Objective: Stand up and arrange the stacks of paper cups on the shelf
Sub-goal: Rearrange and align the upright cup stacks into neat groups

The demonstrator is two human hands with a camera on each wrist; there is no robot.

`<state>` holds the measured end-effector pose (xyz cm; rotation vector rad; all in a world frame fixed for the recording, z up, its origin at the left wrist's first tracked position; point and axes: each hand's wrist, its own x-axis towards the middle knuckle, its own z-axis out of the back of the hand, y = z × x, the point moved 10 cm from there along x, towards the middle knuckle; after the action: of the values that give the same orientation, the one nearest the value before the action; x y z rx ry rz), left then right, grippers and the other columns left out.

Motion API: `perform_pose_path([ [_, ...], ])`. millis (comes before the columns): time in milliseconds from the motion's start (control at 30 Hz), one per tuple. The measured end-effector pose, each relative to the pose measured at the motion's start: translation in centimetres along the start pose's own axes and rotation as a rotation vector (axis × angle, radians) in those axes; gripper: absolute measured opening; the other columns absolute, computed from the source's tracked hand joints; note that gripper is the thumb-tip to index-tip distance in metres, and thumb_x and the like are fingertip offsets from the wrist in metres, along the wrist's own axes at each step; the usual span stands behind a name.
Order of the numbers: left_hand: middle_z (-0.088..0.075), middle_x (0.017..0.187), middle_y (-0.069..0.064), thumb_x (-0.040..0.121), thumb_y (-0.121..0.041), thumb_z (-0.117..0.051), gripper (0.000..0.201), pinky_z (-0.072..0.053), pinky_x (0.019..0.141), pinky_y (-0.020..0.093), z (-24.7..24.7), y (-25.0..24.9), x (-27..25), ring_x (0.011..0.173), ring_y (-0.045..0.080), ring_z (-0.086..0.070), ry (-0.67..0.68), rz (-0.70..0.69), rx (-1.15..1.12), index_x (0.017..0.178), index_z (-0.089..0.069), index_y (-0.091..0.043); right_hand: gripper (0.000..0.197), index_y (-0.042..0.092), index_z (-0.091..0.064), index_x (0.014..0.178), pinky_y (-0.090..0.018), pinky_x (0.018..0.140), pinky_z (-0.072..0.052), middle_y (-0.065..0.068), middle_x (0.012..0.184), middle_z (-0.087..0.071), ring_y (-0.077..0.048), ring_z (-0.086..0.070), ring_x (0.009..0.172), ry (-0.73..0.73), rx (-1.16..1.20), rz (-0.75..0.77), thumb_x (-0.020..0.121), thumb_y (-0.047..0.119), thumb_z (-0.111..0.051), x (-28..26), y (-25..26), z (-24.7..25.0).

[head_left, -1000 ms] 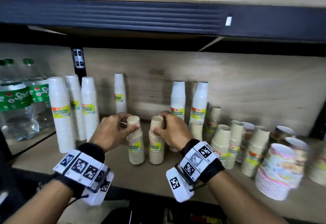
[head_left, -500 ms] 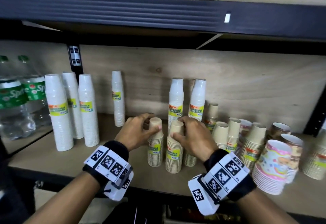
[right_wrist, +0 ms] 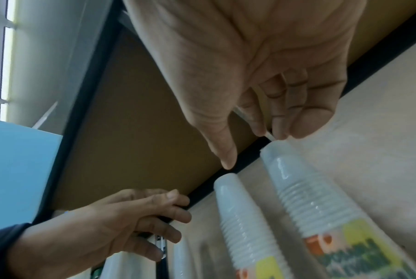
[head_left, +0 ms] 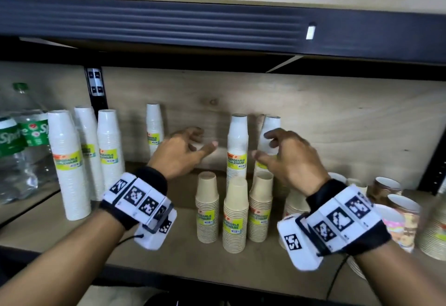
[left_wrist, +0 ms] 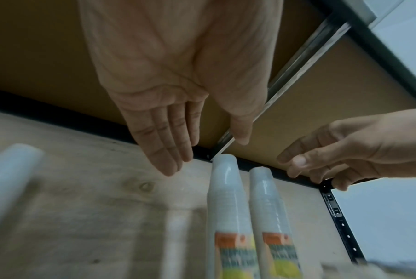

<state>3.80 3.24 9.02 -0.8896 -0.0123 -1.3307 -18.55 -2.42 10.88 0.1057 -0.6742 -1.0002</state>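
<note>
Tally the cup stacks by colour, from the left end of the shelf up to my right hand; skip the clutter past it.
White stacks: 6
Tan stacks: 3
Total: 9
Stacks behind and beyond the right hand are partly hidden, so they are not counted.

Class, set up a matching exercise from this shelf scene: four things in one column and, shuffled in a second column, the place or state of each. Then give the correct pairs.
Things
1. three tan cup stacks
2. two tall white cup stacks
3. Sprite bottles
4. left hand

Places or states
A. far left of the shelf
B. open, holding nothing
C. side by side at the shelf front, between the hands
D. against the back board, behind the tan stacks

Pairs: 1-C, 2-D, 3-A, 4-B
</note>
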Motion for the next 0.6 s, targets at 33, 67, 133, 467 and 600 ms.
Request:
perform_pose_path([
  [33, -0.065, 0.113, -0.010, 0.081, -0.065, -0.059, 0.060, -0.050, 0.094, 0.032, 0.0, -0.7, 1.1, 0.099, 0.009, -0.062, 0.021, -0.006, 0.007, 0.126, -0.054, -0.026, 0.058, 0.026, -0.051, 0.131, -0.031, 0.091, -0.044, -0.002, 0.126, -0.059, -0.022, -0.058, 0.113, -0.006, 0.007, -0.021, 0.082, 0.054, -0.065, 1.1, -0.7, 0.7],
  [67, -0.065, 0.113, -0.010, 0.080, -0.065, -0.060, 0.060, -0.050, 0.094, 0.032, 0.0, -1.1, 2.3, 0.100, 0.009, -0.062, 0.042, -0.007, 0.009, 0.126, -0.054, -0.027, 0.059, 0.024, -0.049, 0.132, -0.031, 0.092, -0.043, -0.003, 0.127, -0.058, -0.023, -0.056, 0.115, -0.003, 0.008, -0.043, 0.082, 0.053, -0.065, 2.2, -1.3, 1.2],
  [133, -0.065, 0.112, -0.011, 0.075, -0.069, -0.061, 0.064, -0.049, 0.096, 0.033, -0.3, -2.1, 4.5, 0.102, 0.010, -0.062, 0.082, 0.002, -0.001, 0.125, -0.054, -0.030, 0.064, 0.022, -0.043, 0.136, -0.031, 0.095, -0.040, -0.006, 0.131, -0.055, -0.024, -0.051, 0.122, 0.022, -0.008, -0.075, 0.083, 0.052, -0.064, 4.5, -2.4, 1.6],
  [467, -0.063, 0.115, -0.004, 0.074, -0.055, -0.074, 0.065, -0.054, 0.090, 0.032, -4.1, -4.2, 10.0, 0.099, 0.012, -0.063, 0.216, -0.020, -0.069, 0.131, -0.050, -0.035, 0.055, 0.021, -0.051, 0.128, -0.033, 0.098, -0.045, -0.001, 0.134, -0.054, -0.022, -0.055, 0.117, 0.178, 0.049, -0.030, 0.082, 0.046, -0.069, 9.9, -3.7, -1.0],
  [600, -0.064, 0.108, 0.002, 0.081, -0.038, -0.073, 0.044, -0.057, 0.088, 0.039, -4.4, -3.7, 10.3, 0.099, 0.019, -0.065, 0.194, -0.024, -0.153, 0.121, -0.062, -0.021, 0.049, 0.022, -0.051, 0.124, -0.041, 0.093, -0.051, -0.003, 0.123, -0.061, -0.025, -0.062, 0.105, 0.194, 0.120, -0.017, 0.084, 0.044, -0.068, 10.1, -4.0, -1.8],
])
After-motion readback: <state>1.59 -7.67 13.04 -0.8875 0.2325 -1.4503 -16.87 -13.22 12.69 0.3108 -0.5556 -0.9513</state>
